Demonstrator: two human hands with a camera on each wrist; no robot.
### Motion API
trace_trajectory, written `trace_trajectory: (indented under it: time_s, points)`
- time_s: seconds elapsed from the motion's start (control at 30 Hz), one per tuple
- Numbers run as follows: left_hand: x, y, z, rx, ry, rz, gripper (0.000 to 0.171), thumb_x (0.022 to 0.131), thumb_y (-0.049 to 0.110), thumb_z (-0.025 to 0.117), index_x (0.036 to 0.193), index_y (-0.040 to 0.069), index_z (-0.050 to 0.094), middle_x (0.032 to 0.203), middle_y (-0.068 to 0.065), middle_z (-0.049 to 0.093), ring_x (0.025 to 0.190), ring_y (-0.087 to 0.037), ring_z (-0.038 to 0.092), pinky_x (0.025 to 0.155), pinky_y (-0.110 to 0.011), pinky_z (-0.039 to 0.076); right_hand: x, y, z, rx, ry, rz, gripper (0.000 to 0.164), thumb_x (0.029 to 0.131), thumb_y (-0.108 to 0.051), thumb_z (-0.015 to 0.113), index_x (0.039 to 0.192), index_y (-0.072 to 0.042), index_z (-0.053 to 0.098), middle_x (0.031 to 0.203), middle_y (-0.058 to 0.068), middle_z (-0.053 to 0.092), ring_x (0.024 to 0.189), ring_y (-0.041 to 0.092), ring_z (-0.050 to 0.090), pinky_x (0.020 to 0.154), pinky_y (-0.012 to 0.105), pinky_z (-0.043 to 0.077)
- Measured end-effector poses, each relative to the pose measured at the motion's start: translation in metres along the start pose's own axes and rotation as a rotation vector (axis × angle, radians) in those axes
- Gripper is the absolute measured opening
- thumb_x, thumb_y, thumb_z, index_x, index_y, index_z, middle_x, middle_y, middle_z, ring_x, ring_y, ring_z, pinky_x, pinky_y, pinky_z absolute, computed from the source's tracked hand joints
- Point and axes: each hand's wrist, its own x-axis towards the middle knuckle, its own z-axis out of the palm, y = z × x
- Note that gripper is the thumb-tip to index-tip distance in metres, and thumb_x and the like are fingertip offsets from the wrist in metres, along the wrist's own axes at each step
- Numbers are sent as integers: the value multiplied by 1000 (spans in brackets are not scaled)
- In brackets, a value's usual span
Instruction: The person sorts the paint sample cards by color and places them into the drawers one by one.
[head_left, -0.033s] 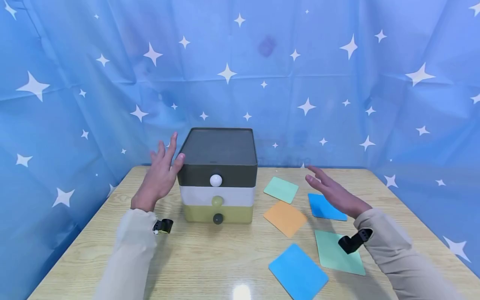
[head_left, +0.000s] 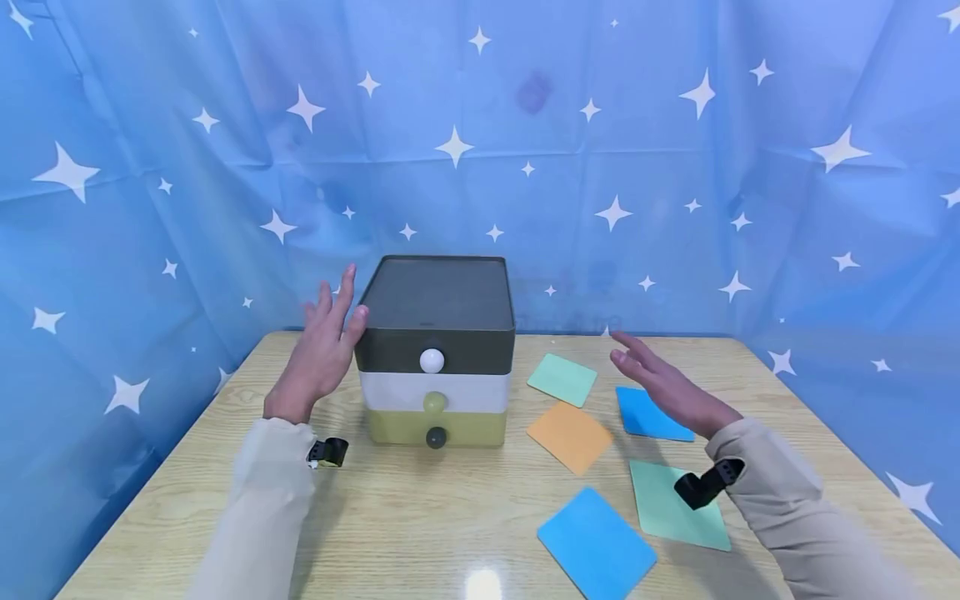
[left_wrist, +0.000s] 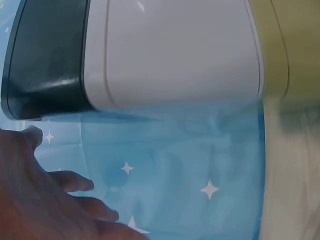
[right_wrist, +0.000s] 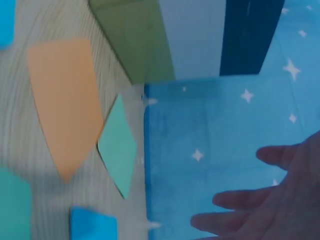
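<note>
A three-tier drawer box stands on the table, dark grey on top, white in the middle and olive green below. Each tier has a round knob on its front: a white knob, a green knob and a dark knob. My left hand is raised beside the box's left side, fingers spread, with the thumb close to the dark tier. Nothing is in it. My right hand hovers, fingers extended and holding nothing, over the right of the table, partly covering a blue card.
Right of the box lie a small mint card, an orange card, a blue card near the front and a larger mint card under my right wrist. A blue star-patterned curtain closes off the table's back and sides.
Both hands have shifted very slightly: the right one a touch to the left, the left wrist a touch to the right. Box and cards are where they were.
</note>
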Motion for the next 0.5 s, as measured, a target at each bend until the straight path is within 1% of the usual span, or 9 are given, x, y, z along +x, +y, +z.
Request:
trace_trajectory:
  time_s: [0.1,0.13,0.23,0.3,0.37,0.5]
  points:
    - [1,-1,8,-55,45,53,70,104,63,9,163,26,3,170,-17,6,156,-45,-4,120,-72,2,-2,-2,7,73,-32,1,67,108,-54,22,163,-24,0,169,20,-1,149,58,15,105,78,29]
    - [2,-1,11,-71,68,69,70,104,62,7,163,24,8,170,-16,12,158,-42,0,122,-69,2,-1,-3,9,93,-42,5,67,107,-56,21,163,-24,0,169,21,0,148,58,19,104,77,32]
    - [2,-3,20,-152,143,108,67,107,53,6,161,17,25,166,-17,26,157,-40,12,123,-65,8,0,-6,17,127,-63,16,68,106,-59,17,163,-25,1,167,24,9,144,56,31,103,69,42]
    - [3,-4,26,-239,186,131,63,109,46,10,157,13,34,163,-18,32,155,-38,21,124,-61,14,1,-8,22,141,-68,22,68,106,-60,16,163,-26,5,164,27,18,141,54,39,101,62,47]
    - [3,-4,31,-331,202,144,59,110,41,13,154,12,40,161,-17,35,153,-37,26,123,-60,18,2,-9,29,164,-68,18,66,106,-59,16,163,-27,9,161,26,26,139,52,44,100,59,49]
    - [2,-4,38,-483,186,152,58,110,41,13,153,12,39,162,-16,33,152,-35,28,122,-61,19,4,-16,41,201,-82,6,64,106,-59,17,162,-28,15,157,24,34,135,48,50,99,56,51]
